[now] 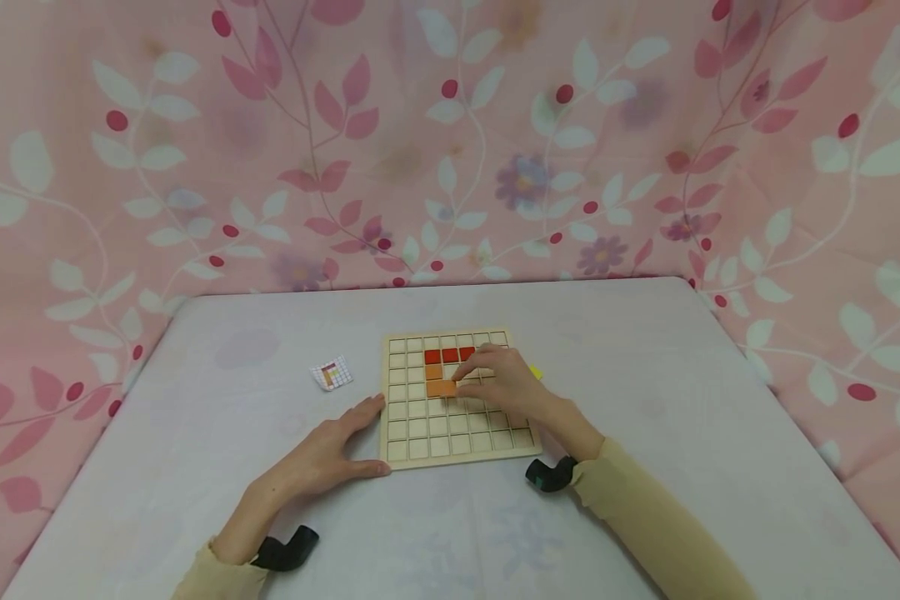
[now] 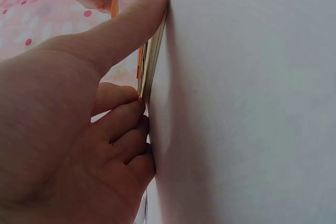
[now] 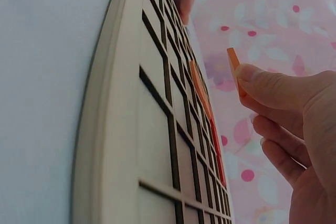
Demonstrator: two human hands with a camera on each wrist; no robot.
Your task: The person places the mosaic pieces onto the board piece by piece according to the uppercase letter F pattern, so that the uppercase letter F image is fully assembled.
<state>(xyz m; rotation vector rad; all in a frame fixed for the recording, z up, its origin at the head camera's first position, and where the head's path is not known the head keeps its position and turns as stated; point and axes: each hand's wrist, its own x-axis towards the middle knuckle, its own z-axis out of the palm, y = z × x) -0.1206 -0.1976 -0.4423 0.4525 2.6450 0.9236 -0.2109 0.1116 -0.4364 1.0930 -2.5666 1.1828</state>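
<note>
My right hand pinches an orange square tile between thumb and fingertips, raised a little over the wooden grid board. Flat in the board's squares lie three red tiles in a row, with orange tiles below the leftmost one. My left hand rests against the board's left side, its thumb at the near left corner and its fingers spread along the edge. In the left wrist view, the thumb lies on the board's rim.
A small paper card printed with a coloured grid pattern lies left of the board. Something yellow shows beyond the right hand, partly hidden by it. The white-covered table ends at a pink floral curtain.
</note>
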